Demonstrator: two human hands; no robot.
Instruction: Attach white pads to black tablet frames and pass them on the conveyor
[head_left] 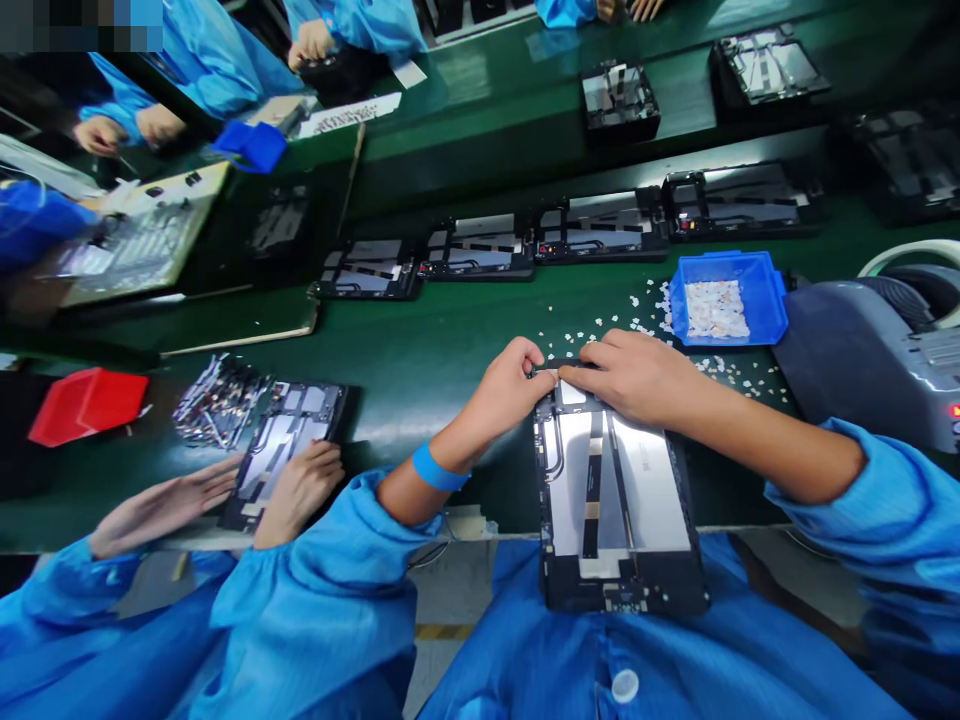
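An opened tablet (652,490), its silver battery area and dark ribbon cables exposed, lies tilted between the bench edge and my lap. At its top left corner my left hand (510,395) is closed, thumb and curled fingers gripping the edge. My right hand (630,375) is closed too, with its fingertips pressed on the top edge beside the left thumb. Any small part between the fingertips is hidden. Just beyond my hands, small white pieces (637,326) are scattered towards a blue bin (772,305) that holds more of them.
Several opened tablets (480,248) stand in a row across the green bench (420,350). A grey tape dispenser (855,350) sits right. At left, a co-worker's hands (300,490) hold another tablet (281,450) near loose strips (217,400) and a red bin (90,405).
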